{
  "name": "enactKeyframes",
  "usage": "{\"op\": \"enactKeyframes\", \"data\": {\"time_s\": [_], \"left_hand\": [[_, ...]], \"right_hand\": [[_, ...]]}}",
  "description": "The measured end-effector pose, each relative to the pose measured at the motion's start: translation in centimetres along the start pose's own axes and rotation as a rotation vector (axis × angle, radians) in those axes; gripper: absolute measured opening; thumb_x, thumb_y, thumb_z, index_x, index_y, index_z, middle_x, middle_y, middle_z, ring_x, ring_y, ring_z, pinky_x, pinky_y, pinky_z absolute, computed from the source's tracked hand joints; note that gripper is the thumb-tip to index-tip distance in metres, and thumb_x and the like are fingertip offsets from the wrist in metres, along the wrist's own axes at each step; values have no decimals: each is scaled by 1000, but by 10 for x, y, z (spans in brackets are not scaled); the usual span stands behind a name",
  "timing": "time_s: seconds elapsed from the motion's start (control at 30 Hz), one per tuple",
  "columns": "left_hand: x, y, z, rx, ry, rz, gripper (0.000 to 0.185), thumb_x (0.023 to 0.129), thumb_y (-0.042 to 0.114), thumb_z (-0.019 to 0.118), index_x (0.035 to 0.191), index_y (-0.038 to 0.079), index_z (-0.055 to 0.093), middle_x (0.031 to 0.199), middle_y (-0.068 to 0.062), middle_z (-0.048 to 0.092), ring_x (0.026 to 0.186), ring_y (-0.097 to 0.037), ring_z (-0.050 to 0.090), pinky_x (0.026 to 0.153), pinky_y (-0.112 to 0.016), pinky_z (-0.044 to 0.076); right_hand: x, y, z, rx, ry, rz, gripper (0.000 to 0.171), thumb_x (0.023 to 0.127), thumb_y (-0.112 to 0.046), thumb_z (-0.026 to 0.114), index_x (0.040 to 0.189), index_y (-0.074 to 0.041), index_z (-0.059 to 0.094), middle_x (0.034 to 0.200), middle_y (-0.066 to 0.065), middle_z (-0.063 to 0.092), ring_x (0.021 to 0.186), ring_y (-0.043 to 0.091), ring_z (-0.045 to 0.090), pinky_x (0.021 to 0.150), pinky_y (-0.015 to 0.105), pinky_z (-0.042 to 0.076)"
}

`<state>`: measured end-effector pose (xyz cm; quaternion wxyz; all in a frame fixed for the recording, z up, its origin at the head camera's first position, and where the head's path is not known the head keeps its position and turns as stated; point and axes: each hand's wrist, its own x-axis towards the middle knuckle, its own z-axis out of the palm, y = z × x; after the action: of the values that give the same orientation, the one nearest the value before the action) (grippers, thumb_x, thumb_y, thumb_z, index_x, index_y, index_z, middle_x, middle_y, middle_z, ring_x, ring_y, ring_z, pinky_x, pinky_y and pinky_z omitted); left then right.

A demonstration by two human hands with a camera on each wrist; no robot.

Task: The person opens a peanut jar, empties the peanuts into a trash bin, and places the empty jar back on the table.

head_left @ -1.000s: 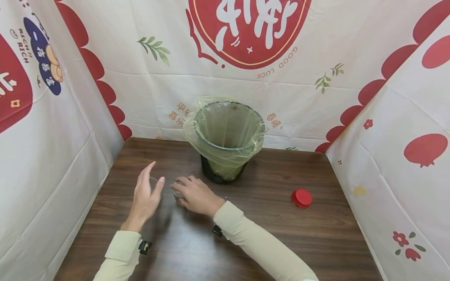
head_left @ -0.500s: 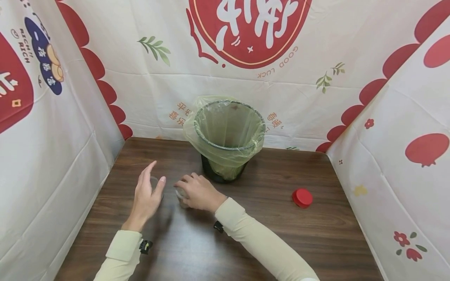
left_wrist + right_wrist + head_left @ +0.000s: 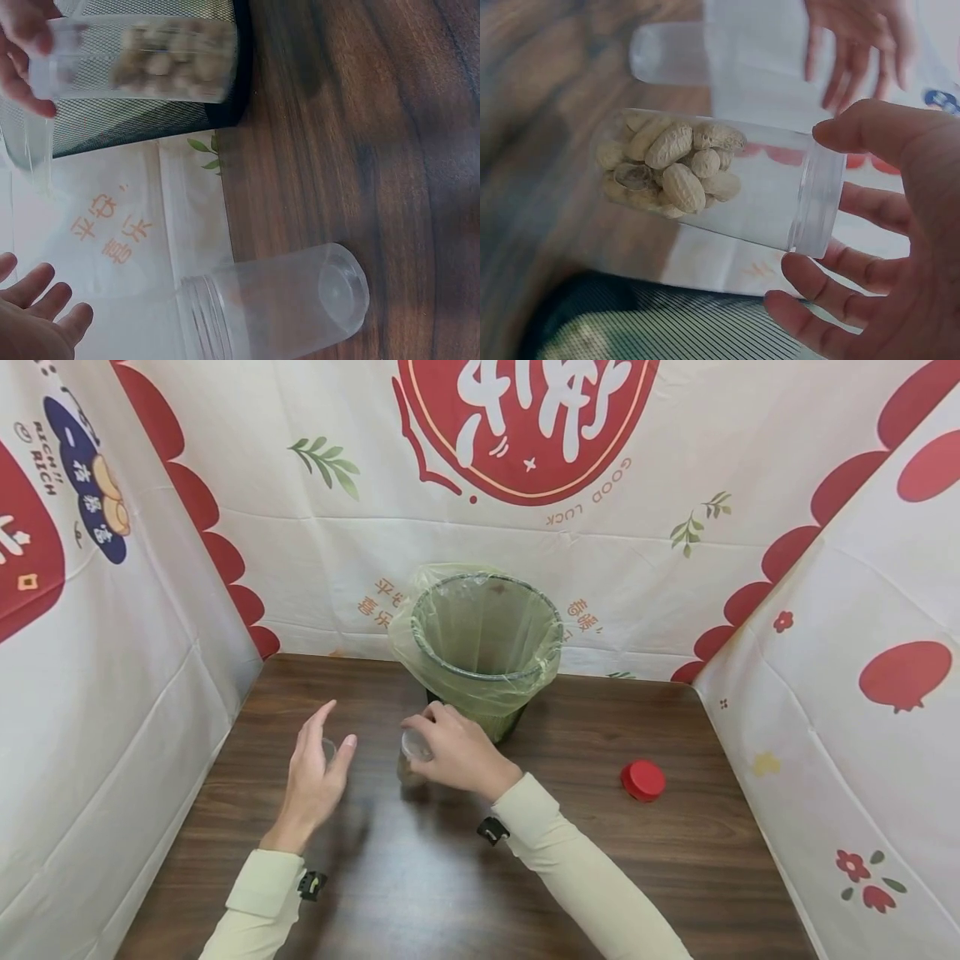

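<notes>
Fingers (image 3: pixel 832 277) of the right hand (image 3: pixel 459 753) curl round the mouth end of a clear jar of peanuts (image 3: pixel 712 180), thumb on one side and the others opposite, so the hold is on the rim and not the body. In the head view this jar (image 3: pixel 412 753) is upright or nearly so just above the wooden table (image 3: pixel 585 860), its open mouth up under the hand and the nuts settled in its lower end. Largest of what stands nearby is the mesh waste bin (image 3: pixel 483 647) with its green liner, which lies at about one o'clock from the jar, just beside it and touching or almost touching the back of the hand.

At about nine o'clock from the jar is the left hand (image 3: pixel 315 781), fingers straight and relaxed, holding nothing. Just beyond its fingertips stands a second clear jar (image 3: pixel 281 304), empty, mouth up; whether the hand touches it cannot be told. The two jars are near each other but apart, with bare table between.

A red lid (image 3: pixel 643 780) lies flat well apart at about three o'clock, nearer the right arm than the left.

The right hand is the nearer one to the bin, and the jar's long axis runs roughly parallel to the bin's wall.
</notes>
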<state>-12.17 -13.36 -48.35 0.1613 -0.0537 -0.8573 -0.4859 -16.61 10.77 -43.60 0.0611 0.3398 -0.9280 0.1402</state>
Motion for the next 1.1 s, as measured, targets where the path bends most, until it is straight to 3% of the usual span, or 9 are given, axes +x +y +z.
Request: {"op": "enactKeyframes", "data": {"time_s": [0.37, 0.43, 0.9, 1.1], "left_hand": [[-1, 14, 8, 15, -54, 20, 70, 104, 30, 66, 166, 14, 38, 170, -17, 40, 157, -40, 37, 122, -69, 35], [-1, 17, 10, 15, -72, 37, 73, 103, 31, 68, 167, 14, 37, 170, -17, 39, 159, -39, 35, 125, -69, 30], [-7, 40, 24, 78, -213, 184, 103, 86, 36, 92, 169, 16, 33, 172, -13, 37, 158, -36, 37, 122, -66, 39], [-10, 40, 29, 91, -232, 193, 104, 84, 32, 95, 167, 18, 35, 167, -12, 43, 149, -37, 50, 115, -62, 49]], "right_hand": [[-15, 7, -44, 93, 160, 40, 42, 92, -27, 82, 130, -15, 73, 116, 7, 65, 104, 23, 65, 89, 40, 60], [-18, 6, -48, 103, 182, 39, 42, 91, -26, 82, 130, -14, 73, 116, 7, 66, 105, 23, 65, 90, 41, 59], [-35, -5, -57, 199, 242, 36, 43, 93, -26, 82, 132, -15, 72, 122, 6, 67, 107, 20, 68, 88, 38, 60], [-37, -8, -60, 256, 240, 36, 42, 96, -30, 78, 135, -16, 70, 127, 3, 67, 107, 17, 69, 89, 37, 61]]}}
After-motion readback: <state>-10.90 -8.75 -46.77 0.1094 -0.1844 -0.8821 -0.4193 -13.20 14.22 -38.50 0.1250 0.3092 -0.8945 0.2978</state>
